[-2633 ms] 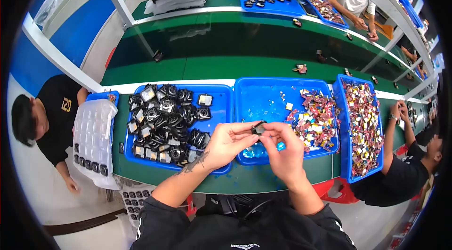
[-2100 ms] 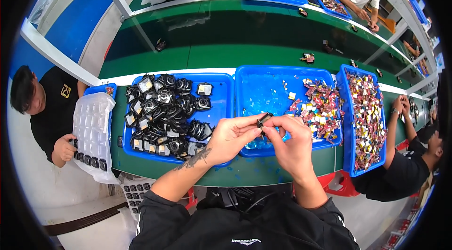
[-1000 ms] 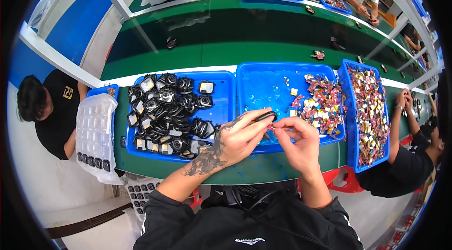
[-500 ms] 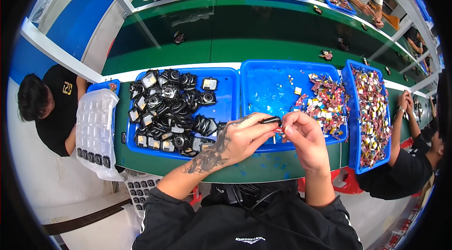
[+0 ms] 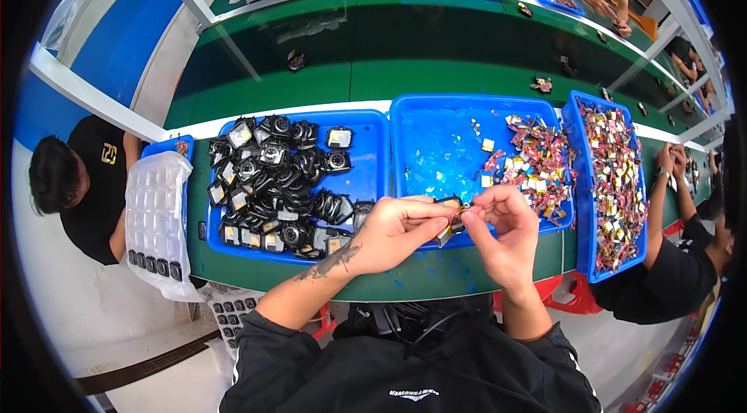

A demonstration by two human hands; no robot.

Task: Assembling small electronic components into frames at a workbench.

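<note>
My left hand point(image 5: 393, 232) and my right hand point(image 5: 504, 232) meet over the front edge of the middle blue tray point(image 5: 436, 141). Between their fingertips sits a small black and gold camera part point(image 5: 451, 215); both hands pinch it. To the left lies a blue tray point(image 5: 366, 156) with several black camera modules point(image 5: 272, 187). A heap of small colourful pieces point(image 5: 533, 164) fills the right side of the middle tray.
A narrow blue tray point(image 5: 615, 180) of colourful pieces stands at the right. A clear plastic blister tray point(image 5: 156, 218) lies at the left by a person in black point(image 5: 85, 187). Another person point(image 5: 677, 257) works at the right. A green conveyor belt point(image 5: 389, 47) runs behind.
My hands have stayed together on the small part, shifting slightly right and nearer the tray's front edge while the fingers turn the piece.
</note>
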